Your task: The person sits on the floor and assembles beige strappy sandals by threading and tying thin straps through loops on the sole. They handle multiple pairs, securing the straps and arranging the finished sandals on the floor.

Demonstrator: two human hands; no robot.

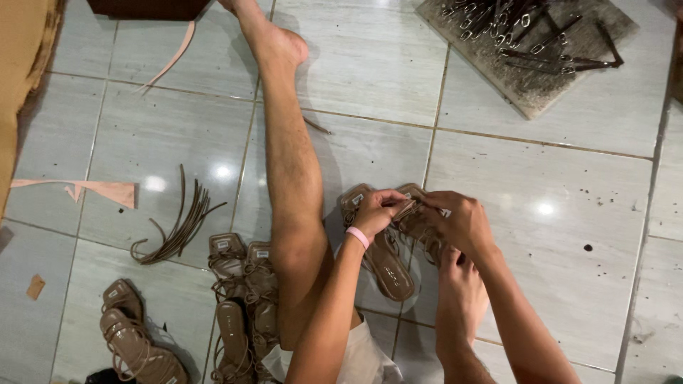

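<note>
Sandals on the floor: one pair in hand, two pairs set aside

Sandals (388,242), a tan strappy pair, lie side by side on the tiled floor (569,213) between the person's outstretched leg (292,185) and tucked foot (462,299), near the middle of the view. Both hands work at their upper ends: the left hand (377,210), with a pink wristband (358,237), pinches a thin strap, and the right hand (462,224) is closed on the strap of the neighbouring sandal. What exactly the fingers do to the straps is too small to tell

Judging by how things lie, the work looks partly done. Two more pairs (242,299) of the same make rest toward the lower left edge of the floor, with another pair (131,338) in the lower left corner. A bundle of loose brown straps (178,224) lies left of the leg, and pink offcuts (85,190) near the left edge. At the upper right corner a worn board (526,50) carries many buckled straps (526,32), which suggests plenty remains
</note>
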